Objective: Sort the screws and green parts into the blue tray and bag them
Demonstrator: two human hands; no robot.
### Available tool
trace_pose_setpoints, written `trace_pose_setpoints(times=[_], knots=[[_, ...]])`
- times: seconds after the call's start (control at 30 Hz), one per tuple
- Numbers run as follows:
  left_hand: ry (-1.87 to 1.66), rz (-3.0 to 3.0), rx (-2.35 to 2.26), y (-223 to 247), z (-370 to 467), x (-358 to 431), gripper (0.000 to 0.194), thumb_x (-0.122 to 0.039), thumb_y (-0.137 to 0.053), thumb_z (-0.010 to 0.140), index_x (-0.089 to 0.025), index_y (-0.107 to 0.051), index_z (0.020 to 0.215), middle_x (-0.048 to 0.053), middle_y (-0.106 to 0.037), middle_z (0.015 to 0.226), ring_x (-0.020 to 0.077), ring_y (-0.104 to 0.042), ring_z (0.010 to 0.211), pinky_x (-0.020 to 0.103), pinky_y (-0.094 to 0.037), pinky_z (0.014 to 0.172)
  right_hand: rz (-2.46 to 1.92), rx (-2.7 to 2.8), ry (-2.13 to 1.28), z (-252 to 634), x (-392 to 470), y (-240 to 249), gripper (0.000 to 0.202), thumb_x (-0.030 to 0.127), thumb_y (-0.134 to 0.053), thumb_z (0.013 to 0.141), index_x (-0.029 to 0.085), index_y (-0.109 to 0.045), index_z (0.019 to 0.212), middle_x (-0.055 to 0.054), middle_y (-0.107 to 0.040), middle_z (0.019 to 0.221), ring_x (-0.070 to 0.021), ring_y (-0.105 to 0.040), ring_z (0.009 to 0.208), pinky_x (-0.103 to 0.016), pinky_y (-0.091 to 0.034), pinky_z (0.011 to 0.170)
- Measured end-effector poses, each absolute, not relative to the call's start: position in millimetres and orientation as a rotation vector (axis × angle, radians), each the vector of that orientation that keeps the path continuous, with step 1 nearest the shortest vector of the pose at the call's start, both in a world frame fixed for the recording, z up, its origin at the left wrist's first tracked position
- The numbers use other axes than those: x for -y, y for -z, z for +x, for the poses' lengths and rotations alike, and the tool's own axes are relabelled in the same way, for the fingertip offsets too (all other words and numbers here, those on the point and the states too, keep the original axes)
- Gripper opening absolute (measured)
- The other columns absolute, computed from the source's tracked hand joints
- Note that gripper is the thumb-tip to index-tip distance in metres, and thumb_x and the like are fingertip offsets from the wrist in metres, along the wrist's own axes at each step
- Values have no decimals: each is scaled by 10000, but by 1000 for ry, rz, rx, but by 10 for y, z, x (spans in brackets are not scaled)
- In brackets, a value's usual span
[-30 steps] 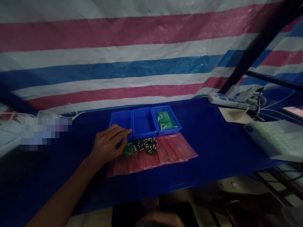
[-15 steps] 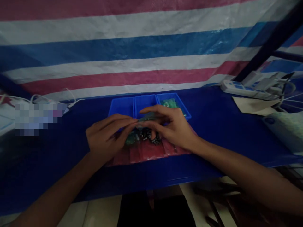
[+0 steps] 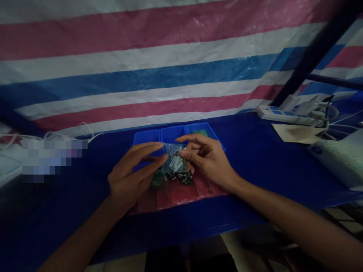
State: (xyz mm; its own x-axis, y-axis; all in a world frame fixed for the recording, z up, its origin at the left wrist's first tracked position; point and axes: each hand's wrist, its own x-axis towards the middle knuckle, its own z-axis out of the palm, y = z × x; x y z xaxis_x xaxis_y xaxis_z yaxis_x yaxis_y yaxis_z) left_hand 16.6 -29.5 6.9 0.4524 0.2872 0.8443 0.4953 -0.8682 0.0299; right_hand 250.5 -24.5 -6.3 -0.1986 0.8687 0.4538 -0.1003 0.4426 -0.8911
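Observation:
A small clear plastic bag (image 3: pixel 176 161) with pale, slim pieces inside is held up between both hands. My left hand (image 3: pixel 138 166) pinches its left edge between thumb and fingers. On the other side, my right hand (image 3: pixel 205 155) grips the bag's right edge, fingers curled. Beneath the bag, small dark metal parts (image 3: pixel 185 178) lie on a red plastic sheet (image 3: pixel 176 196), with a greenish packet (image 3: pixel 157 178) to their left. Behind the hands stands a blue tray (image 3: pixel 147 135) with three compartments. Green packets (image 3: pixel 202 132) lie in its right compartment, partly hidden by my right hand.
White cables (image 3: pixel 92 136) and a blurred-out item are at the left on the blue table (image 3: pixel 249 151). At the right are a power strip (image 3: pixel 286 115), a beige sheet (image 3: pixel 297 133) and a pale patterned object (image 3: pixel 343 158). A striped tarp (image 3: pixel 170 83) hangs behind.
The bag has turned from nearly edge-on to face the camera, showing its contents. Both hands still hold it. The view has tilted slightly upward.

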Motion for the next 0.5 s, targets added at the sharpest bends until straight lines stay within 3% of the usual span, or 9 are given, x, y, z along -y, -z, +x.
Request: trace_pose_setpoints(times=[0.1, 0.17, 0.23, 0.33, 0.5], knots=[[1436, -2420, 775, -79, 172, 320, 253, -77, -718, 1044, -294, -803, 1145, -20, -850, 1119, 193, -832, 1006, 336, -735, 873, -678, 1564, -908, 2517, 265, 48, 200, 382, -807, 976, 235, -838, 1109, 10, -716, 800, -133, -688, 665, -280, -573, 623], [1506, -2356, 928, -68, 178, 332, 203, -132, -738, 1050, -314, -813, 1097, -50, -857, 1034, 177, -838, 864, 322, -736, 803, -662, 1641, -716, 2523, 284, 40, 179, 376, -875, 922, 249, -867, 1047, -21, -730, 913, -163, -704, 811, -318, -595, 748], [1538, -2326, 1016, -47, 181, 330, 127, -209, -767, 1049, -325, -821, 1042, -62, -858, 981, 182, -833, 789, 326, -734, 735, -662, 1727, -519, 2525, 304, 39, 101, 336, -837, 960, 247, -871, 992, -46, -759, 977, -186, -714, 888, -341, -601, 819], [1542, -2321, 1049, -18, 180, 301, 50, -292, -787, 1044, -327, -823, 1044, -53, -858, 957, 205, -835, 783, 362, -736, 744, -703, 1790, -422, 2571, 279, 39, 181, 285, -708, 1045, 252, -855, 946, -39, -809, 935, -189, -743, 849, -335, -603, 800], [1541, -2403, 1104, -33, 147, 226, 185, -264, -743, 1067, -317, -785, 1239, -46, -838, 959, 144, -793, 732, 277, -671, 700, -895, 1643, -398, 3000, -120, 21, 163, 366, -749, 1004, 225, -817, 1052, -26, -811, 861, -183, -732, 728, -298, -572, 675]])
